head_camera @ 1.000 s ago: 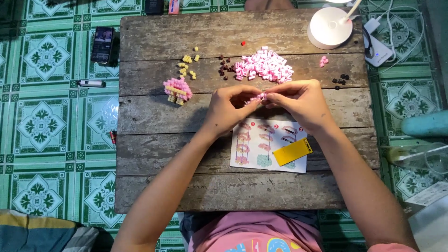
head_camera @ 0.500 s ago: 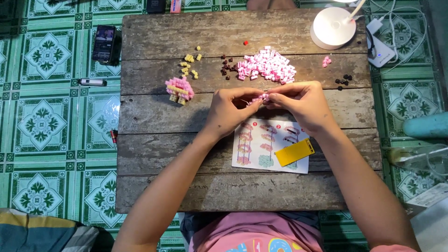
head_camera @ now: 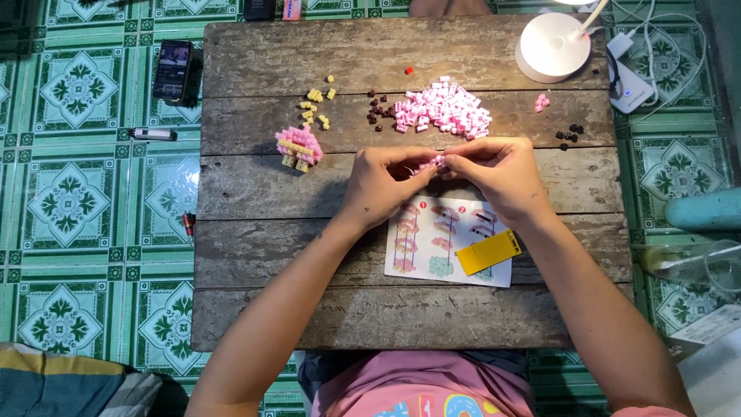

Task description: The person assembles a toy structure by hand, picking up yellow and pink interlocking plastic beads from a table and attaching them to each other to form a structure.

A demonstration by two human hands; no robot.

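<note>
Pink small bricks (head_camera: pixel 434 163) are pinched between the left hand (head_camera: pixel 384 184) and right hand (head_camera: pixel 494 174), just above the instruction sheet (head_camera: pixel 448 249).

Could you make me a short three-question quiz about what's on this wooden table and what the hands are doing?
1. True or false: both hands pinch a small pink piece together.
2. Which lies on the instruction sheet? A) yellow tool B) phone C) lamp
3. What colour is the biggest loose brick pile?

Key
1. True: left hand and right hand meet on the small pink piece.
2. A, the yellow tool.
3. Pink: the pink brick pile.
</note>
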